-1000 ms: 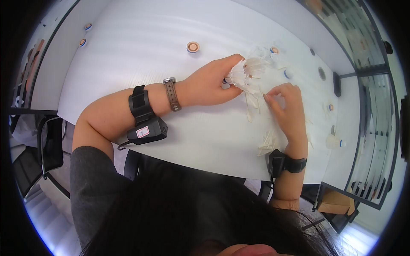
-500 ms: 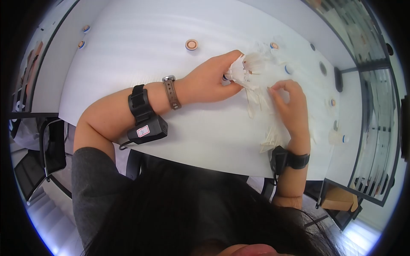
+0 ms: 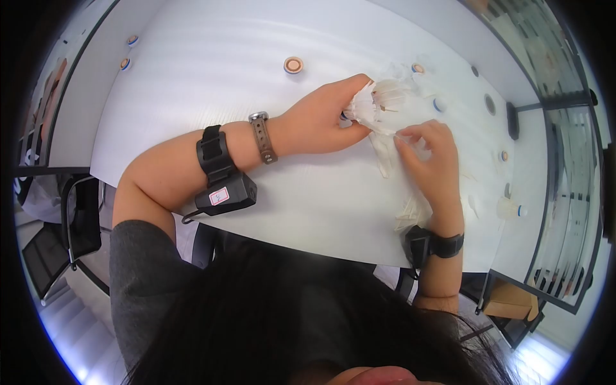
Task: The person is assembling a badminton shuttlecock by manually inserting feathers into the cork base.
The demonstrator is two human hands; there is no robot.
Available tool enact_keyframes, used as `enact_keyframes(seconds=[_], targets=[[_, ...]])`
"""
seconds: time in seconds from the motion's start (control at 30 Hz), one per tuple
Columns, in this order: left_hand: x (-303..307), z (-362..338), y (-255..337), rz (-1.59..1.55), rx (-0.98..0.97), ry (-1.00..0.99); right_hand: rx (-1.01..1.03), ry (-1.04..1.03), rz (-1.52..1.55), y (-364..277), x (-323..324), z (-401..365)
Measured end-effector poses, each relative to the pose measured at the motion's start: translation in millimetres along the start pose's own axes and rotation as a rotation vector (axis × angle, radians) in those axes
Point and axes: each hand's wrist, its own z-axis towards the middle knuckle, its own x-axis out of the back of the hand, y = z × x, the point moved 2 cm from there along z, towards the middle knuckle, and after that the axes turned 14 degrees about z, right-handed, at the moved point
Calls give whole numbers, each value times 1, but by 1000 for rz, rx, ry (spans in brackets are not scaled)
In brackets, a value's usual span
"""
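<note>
My left hand (image 3: 327, 119) is wrapped round a feather shuttlecock (image 3: 387, 96), its feathers spreading away to the right. A bit of its blue-banded base shows between the thumb and fingers. Torn white pieces cling around the feathers, and a pale strip (image 3: 383, 157) hangs from it toward the table. Close at the right, my right hand (image 3: 431, 151) pinches thumb and forefinger together on the end of a white strip (image 3: 384, 130) that runs out from the shuttlecock.
A shuttlecock base (image 3: 293, 65) stands on the white table (image 3: 212, 77) beyond my left hand. Two more bases (image 3: 125, 64) lie far left. At the right are another shuttlecock (image 3: 512, 208), loose bases (image 3: 439, 104) and pale scraps (image 3: 410, 215). Partition walls border the table.
My right hand has moved left and its thumb and forefinger have closed on the white strip. The left hand keeps its hold on the shuttlecock; the whole view has shifted slightly.
</note>
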Motion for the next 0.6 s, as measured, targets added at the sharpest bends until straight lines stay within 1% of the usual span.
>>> enact_keyframes(seconds=[0.07,0.17,0.23,0.4,0.47,0.6], targets=[[3,-1,1,4,85,-93,-21,-25,15,2,0,2],[5,0,2,7,58,-91,-14,-49,7,3,0,-1],[4,-1,1,2,81,-99,-8,-65,-8,0,-1,-1],[5,-1,0,44,47,-78,54,-72,-39,-1,-2,-1],[5,-1,0,21,68,-88,80,-81,-60,-1,-3,-2],[3,0,-1,49,74,-80,44,-66,-6,2,-2,-1]])
